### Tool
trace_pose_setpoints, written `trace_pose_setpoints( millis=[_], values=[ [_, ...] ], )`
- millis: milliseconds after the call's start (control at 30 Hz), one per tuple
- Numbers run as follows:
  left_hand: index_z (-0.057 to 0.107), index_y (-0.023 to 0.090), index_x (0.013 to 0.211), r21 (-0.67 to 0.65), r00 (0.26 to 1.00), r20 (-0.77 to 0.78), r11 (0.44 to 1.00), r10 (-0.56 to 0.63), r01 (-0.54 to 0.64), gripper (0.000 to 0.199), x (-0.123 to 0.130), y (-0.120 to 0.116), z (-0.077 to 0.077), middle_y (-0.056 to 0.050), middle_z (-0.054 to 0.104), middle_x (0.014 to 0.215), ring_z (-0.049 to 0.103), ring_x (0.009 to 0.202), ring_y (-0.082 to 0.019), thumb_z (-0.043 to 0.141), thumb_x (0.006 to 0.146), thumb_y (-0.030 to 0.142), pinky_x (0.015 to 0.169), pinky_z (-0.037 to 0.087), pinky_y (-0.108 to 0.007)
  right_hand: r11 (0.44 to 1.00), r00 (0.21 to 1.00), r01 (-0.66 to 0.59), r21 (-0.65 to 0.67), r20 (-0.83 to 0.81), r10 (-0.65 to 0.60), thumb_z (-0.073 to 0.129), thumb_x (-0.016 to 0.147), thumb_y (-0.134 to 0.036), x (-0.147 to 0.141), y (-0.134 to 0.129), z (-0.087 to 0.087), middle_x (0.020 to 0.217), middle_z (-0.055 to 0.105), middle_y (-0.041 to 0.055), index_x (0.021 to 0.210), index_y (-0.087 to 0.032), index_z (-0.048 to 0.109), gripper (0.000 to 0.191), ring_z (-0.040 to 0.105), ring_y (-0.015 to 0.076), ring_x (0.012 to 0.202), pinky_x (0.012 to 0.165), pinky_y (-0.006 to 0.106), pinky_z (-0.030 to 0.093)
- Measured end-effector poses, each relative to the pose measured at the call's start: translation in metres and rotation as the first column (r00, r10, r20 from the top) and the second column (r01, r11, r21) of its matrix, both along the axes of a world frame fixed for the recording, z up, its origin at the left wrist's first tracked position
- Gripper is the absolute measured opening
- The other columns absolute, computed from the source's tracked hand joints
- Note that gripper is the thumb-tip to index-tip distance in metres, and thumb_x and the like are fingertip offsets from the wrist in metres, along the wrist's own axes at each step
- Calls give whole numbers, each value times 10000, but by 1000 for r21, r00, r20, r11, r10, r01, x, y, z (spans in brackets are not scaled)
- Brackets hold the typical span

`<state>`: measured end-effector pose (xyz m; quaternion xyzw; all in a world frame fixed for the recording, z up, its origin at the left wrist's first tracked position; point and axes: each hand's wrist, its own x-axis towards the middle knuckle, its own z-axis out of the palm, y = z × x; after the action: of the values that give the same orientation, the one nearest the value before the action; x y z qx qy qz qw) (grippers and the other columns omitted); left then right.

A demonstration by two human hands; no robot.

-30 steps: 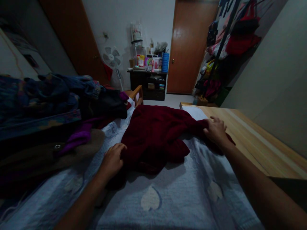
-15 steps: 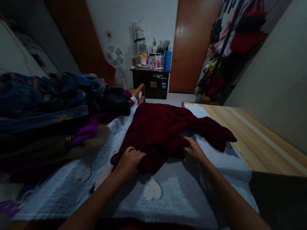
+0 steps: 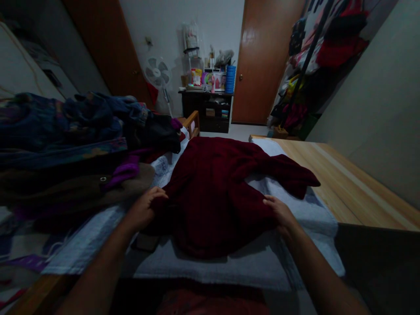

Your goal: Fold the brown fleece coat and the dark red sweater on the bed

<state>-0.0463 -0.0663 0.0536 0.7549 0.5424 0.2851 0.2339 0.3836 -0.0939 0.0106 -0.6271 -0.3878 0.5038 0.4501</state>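
Note:
A dark red long-sleeved top (image 3: 213,188) lies spread over a pale blue quilted cover (image 3: 203,270), its hem toward me. One sleeve stretches out to the far right. My left hand (image 3: 149,208) is closed on the garment's left side. On the other side, my right hand (image 3: 278,213) pinches its lower right edge between thumb and fingers. Beneath the left part of the cloth, next to my left wrist, a dark flat object like a phone (image 3: 146,243) partly shows.
A large heap of clothes (image 3: 75,144) lies on the left. Bare wooden boards (image 3: 315,175) run along the right. Farther back stand a fan (image 3: 158,72), a dark cabinet (image 3: 205,111) and a closed door (image 3: 254,65). Bags and clothes (image 3: 337,48) hang at the upper right.
The bunched lower part of the top has been pulled toward me and spread flatter. My left hand moved left and my right hand moved slightly right, so they are farther apart.

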Motion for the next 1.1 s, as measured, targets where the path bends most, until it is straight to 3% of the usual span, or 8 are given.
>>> trace_pose_setpoints(
  millis=[100, 233, 433, 600, 700, 867, 967, 1100],
  values=[
    [705, 219, 876, -19, 905, -426, 1000, 14, -25, 358, -8, -7, -16, -60, 661, 969, 580, 1001, -241, 454, 675, 64, 930, 414, -402, 997, 926, -40, 64, 377, 13, 523, 733, -310, 1, -21, -13, 923, 665, 77, 1167, -217, 494, 444, 662, 266, 845, 793, 448, 535],
    [645, 244, 1169, -11, 748, -662, 998, 34, -55, 639, 0, -26, -15, -90, 623, 1239, 486, 1245, -285, 441, 619, -9, 1061, 274, -555, 908, 617, -279, 312, 783, -79, 526, 791, -315, -11, -37, -7, 1203, 552, 156, 1114, -187, 569, 349, 519, 308, 1170, 1028, 471, 403],
    [391, 270, 1449, -37, 798, -562, 970, -218, 239, 824, 64, -71, 7, -91, 414, 1504, 199, 1453, -317, 575, 653, 160, 1149, 40, -602, 873, 433, -485, 48, 880, 192, 521, 859, -543, -69, -47, 8, 1193, 580, 181, 1274, -132, 518, 583, 529, 325, 1133, 986, 452, 417],
    [424, 207, 1420, -198, 784, -405, 883, -470, 426, 807, 123, -82, -35, -144, 412, 1497, 318, 1407, -314, 723, 699, 412, 1146, 235, -489, 892, 310, -432, -133, 907, 286, 646, 748, -494, -98, -45, -1, 1253, 556, 221, 1396, -127, 416, 780, 522, 386, 1131, 903, 473, 437],
    [324, 225, 1478, -179, 817, -385, 903, -429, 390, 951, 136, -79, -57, -160, 368, 1513, 337, 1384, -333, 762, 664, 450, 1115, 279, -493, 878, 399, -460, -136, 851, 341, 562, 752, -227, -86, -33, -4, 1223, 597, 193, 1369, -122, 442, 636, 569, 321, 1108, 917, 417, 435],
    [295, 348, 1476, -143, 800, -410, 897, -437, 417, 917, 142, -77, -54, -85, 266, 1564, 362, 1321, -343, 732, 671, 314, 1044, 340, -500, 905, 848, -421, 53, 377, 373, 563, 683, -226, -40, -20, 18, 1106, 684, 65, 1105, -197, 622, 427, 628, 233, 1018, 878, 339, 475],
    [516, 274, 1273, -107, 787, -422, 887, -450, 450, 589, 152, -76, -51, -76, 427, 1447, 419, 1235, -311, 657, 708, 187, 972, 402, -437, 989, 995, -98, 107, 11, 98, 630, 653, -331, -14, -21, 38, 900, 702, 11, 1045, -214, 617, 409, 647, 188, 741, 689, 310, 508],
    [570, 217, 963, -95, 813, -434, 917, -389, 389, 290, 160, -72, -53, -68, 603, 1059, 517, 1002, -239, 530, 735, 42, 841, 442, -352, 940, 958, 284, 187, -24, -285, 682, 599, -330, 21, -29, 41, 751, 665, -11, 986, -214, 602, 412, 603, 159, 605, 578, 276, 485]
  ],
)
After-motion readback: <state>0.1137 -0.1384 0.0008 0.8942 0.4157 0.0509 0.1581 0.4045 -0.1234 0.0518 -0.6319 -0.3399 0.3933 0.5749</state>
